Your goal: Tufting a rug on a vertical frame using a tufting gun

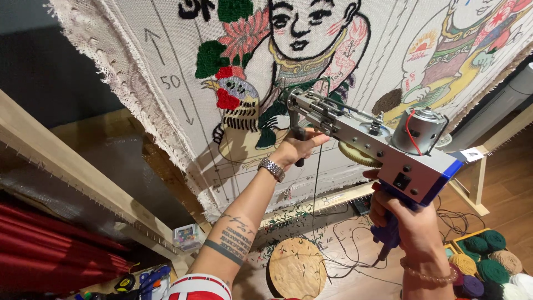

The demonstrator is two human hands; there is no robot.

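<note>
Big cloth [166, 61] hangs far; both hands, left hand [294, 149] and right hand [408, 222], squeeze tufting gun [377, 145] handles, its tip hidden in yarn.

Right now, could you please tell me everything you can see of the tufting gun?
The tufting gun is a silvery metal body with blue edges, a round motor with a red wire on top and a yellowish gear beneath. Its needle end presses against the stretched cloth. The right hand grips its purple rear handle; the left hand holds the dark front grip.
</note>
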